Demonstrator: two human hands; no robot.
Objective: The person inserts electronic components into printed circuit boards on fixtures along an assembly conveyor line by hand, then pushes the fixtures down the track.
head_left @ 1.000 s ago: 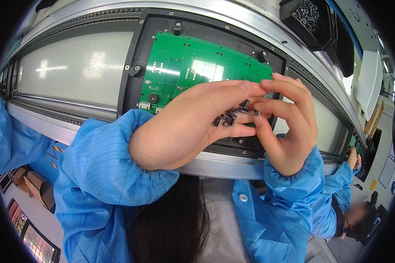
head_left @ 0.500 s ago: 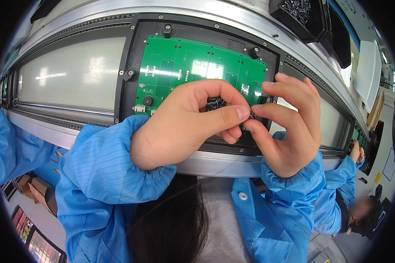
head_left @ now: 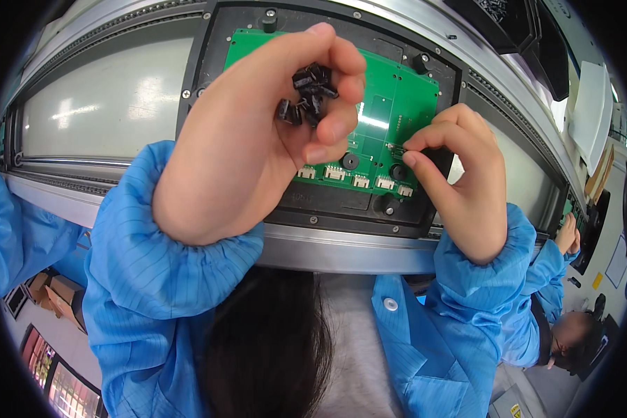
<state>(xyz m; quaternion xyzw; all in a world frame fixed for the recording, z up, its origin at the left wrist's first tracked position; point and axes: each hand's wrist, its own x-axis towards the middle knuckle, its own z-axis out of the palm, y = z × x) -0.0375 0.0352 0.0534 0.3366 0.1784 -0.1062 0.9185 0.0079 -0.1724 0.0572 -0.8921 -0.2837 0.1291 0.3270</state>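
My left hand (head_left: 230, 139) is cupped palm up over the left part of a green circuit board (head_left: 414, 90). Its curled fingers hold several small black cylindrical components (head_left: 315, 85), which look like capacitors. At the board's right side, my right hand (head_left: 467, 164) pinches one small black component (head_left: 396, 150) between thumb and forefinger, right at the board's surface. The fingertips partly hide that piece, so I cannot tell whether its leads are in the holes. White connectors (head_left: 334, 172) and round black parts (head_left: 350, 161) line the board's near edge.
A black carrier frame (head_left: 306, 202) with knobs surrounds the board, on a conveyor with metal rails (head_left: 341, 251). A black bin (head_left: 491, 21) of similar components stands at the far right. One loose piece (head_left: 452, 37) lies on the far rail. A co-worker's hands (head_left: 568, 235) show at right.
My hands have parted. The left has turned palm up and risen to the left, exposing its components; the right has moved onto the board with one piece. Board and carrier appear higher in view.
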